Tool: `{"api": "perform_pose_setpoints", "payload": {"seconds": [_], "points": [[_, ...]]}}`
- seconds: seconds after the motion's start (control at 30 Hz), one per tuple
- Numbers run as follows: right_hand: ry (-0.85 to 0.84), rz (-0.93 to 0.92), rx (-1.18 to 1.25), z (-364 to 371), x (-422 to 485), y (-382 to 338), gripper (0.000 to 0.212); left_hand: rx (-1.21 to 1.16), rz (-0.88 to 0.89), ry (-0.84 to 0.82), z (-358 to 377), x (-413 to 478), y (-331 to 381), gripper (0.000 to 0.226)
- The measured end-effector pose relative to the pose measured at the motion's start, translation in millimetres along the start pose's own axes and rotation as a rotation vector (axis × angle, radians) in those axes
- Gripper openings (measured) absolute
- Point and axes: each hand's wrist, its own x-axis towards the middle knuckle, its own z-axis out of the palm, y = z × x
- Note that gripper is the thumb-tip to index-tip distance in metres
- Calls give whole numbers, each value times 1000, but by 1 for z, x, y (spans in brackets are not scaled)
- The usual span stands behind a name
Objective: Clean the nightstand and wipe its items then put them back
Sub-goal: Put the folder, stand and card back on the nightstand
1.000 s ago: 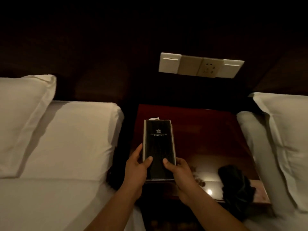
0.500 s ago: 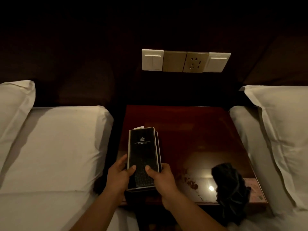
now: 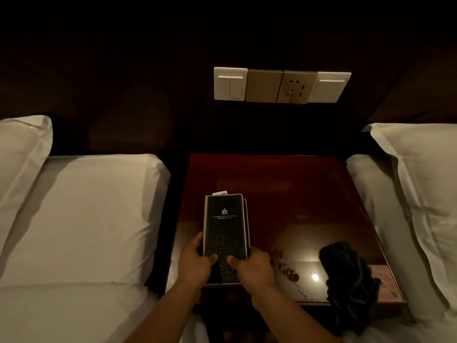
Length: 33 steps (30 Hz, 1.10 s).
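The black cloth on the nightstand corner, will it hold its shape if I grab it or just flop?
The black cloth looks crumpled and hangs over the nightstand front edge, so it is probably floppy and light. Overhanging like that, a small nudge might slide it off the glossy top.

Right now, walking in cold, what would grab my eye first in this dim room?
Probably the black booklet with a crown emblem, gripped at its near end by the left hand and right hand over the front left of the glossy red-brown nightstand. Next, the pale switch and socket panel glowing on the dark wall above. Then the crumpled dark cloth at the nightstand's front right corner.
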Motion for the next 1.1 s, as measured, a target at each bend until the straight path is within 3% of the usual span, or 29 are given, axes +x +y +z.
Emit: {"api": "perform_pose_setpoints", "payload": {"seconds": [0.1, 0.3, 0.47, 0.57, 0.93, 1.1], "points": [[-6, 3, -145, -7, 1, 1, 51, 47, 17, 1, 2, -3, 0, 58], [-92, 32, -26, -12, 7, 6, 72, 153, 110, -66, -1, -11, -2, 73], [53, -23, 0, -7, 6, 3, 57, 159, 98, -137, -5, -13, 2, 81], [46, -33, 52, -4, 6, 5, 45, 155, 95, -162, -7, -15, 1, 84], [-80, -107, 95, -11, 8, 8, 55, 165, 59, -134, -11, -22, 2, 77], [-79, -159, -65, -15, 12, 6, 54, 196, 68, -131, -12, -17, 0, 75]]}}
